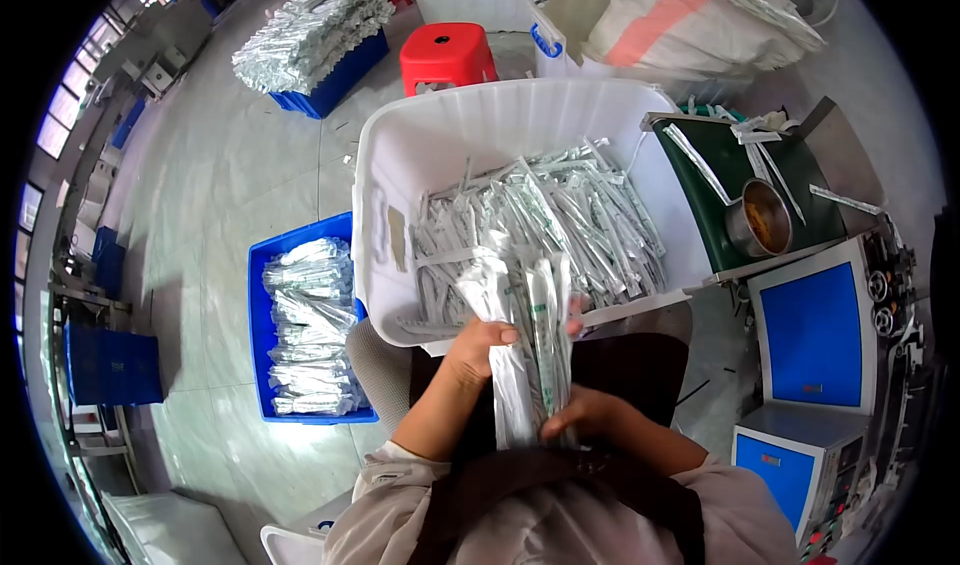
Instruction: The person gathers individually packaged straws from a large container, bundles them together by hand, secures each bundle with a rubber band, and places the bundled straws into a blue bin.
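Note:
A bundle of long, thin silvery packets point(512, 375) stands roughly upright in front of my body. My left hand point(480, 350) is wrapped round its left side, thumb across the front. Lower down on the right, my right hand point(585, 412) grips the same bundle near its bottom end. Just beyond my hands a large white bin point(520, 105) holds a loose heap of similar packets point(560, 220). The tops of the held packets overlap the bin's near side.
A blue crate point(262, 330) of stacked packets sits on the floor at left. Behind are another packet-loaded blue crate point(335, 80), a red stool point(447, 53) and a woven sack point(680, 25). At right, a green conveyor point(710, 200) bears a metal cup point(757, 220).

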Tool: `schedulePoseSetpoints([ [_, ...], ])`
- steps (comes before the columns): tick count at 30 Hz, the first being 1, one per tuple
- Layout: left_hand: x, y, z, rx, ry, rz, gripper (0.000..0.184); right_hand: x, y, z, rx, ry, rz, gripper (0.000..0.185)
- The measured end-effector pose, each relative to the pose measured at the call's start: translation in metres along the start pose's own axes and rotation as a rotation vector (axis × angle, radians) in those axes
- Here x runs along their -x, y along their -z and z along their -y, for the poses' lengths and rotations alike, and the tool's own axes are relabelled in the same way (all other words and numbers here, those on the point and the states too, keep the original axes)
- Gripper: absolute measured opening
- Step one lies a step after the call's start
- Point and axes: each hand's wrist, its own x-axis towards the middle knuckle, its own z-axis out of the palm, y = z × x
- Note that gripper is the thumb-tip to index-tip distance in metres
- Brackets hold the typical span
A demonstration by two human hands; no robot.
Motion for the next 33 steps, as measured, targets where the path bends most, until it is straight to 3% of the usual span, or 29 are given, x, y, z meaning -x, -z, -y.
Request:
schedulePoseSetpoints([
  [3,-0.003,0.029,0.025,0.306,0.036,-0.015,0.064,-0.001,-0.004,-0.011,-0.283,-0.110,0.065,0.058],
  [4,-0.004,0.023,0.024,0.190,0.012,-0.147,0.056,-0.003,-0.005,-0.010,-0.395,-0.134,0.064,0.058],
  [6,-0.004,0.041,0.028,0.125,0.066,-0.229,0.053,-0.005,0.005,-0.002,0.276,0.239,-0.314,0.059],
  [8,-0.011,0.042,0.029,0.080,0.118,-0.264,0.054,-0.005,0.025,0.035,0.427,0.576,-0.684,0.068],
  [9,-0.017,0.040,0.031,-0.022,0.198,-0.200,0.052,0.000,0.026,0.072,1.008,0.850,-0.834,0.069],
  [10,-0.025,0.038,0.033,-0.124,0.281,-0.125,0.050,0.004,0.012,0.110,1.308,0.904,-0.852,0.068],
  [11,-0.034,0.031,0.036,-0.130,0.312,-0.095,0.050,-0.004,0.012,0.129,1.397,1.082,-0.840,0.051],
  [13,-0.044,0.013,0.039,-0.200,0.425,0.038,0.050,-0.005,0.015,0.140,1.226,0.684,-0.522,0.031],
  [14,-0.041,0.025,0.041,-0.075,0.555,0.079,0.063,0.000,0.014,0.144,1.331,0.557,-0.483,0.028],
  [15,-0.032,0.008,0.041,0.023,0.491,0.123,0.077,0.007,0.012,0.144,1.430,0.417,-0.445,0.027],
  [16,-0.027,0.003,0.051,0.067,0.437,0.157,0.078,0.012,0.010,0.140,1.372,0.540,-0.450,0.032],
  [17,-0.023,0.003,0.053,-0.036,0.403,0.048,0.070,0.015,0.011,0.135,1.310,0.658,-0.442,0.039],
  [19,-0.030,-0.001,0.058,-0.303,0.411,-0.106,0.057,0.024,0.038,0.138,1.354,0.546,-0.420,0.037],
  [21,-0.038,-0.018,0.054,-0.331,0.353,-0.080,0.050,0.029,0.078,0.149,1.180,1.036,-0.747,0.026],
  [22,-0.036,-0.026,0.049,-0.352,0.355,-0.152,0.049,0.063,0.096,0.178,1.130,1.119,-0.834,0.015],
  [24,-0.037,-0.025,0.044,-0.371,0.337,-0.173,0.051,0.122,0.113,0.218,1.272,0.735,-1.639,0.018],
  [25,-0.038,-0.020,0.045,-0.347,0.337,-0.181,0.051,0.140,0.123,0.231,1.489,0.305,-1.909,0.019],
  [27,-0.041,-0.015,0.048,-0.337,0.339,-0.164,0.051,0.159,0.170,0.235,1.530,-0.220,-1.918,0.020],
  [33,-0.043,-0.010,0.047,-0.344,0.334,-0.205,0.052,0.171,0.168,0.247,1.518,-0.242,-1.915,0.020],
])
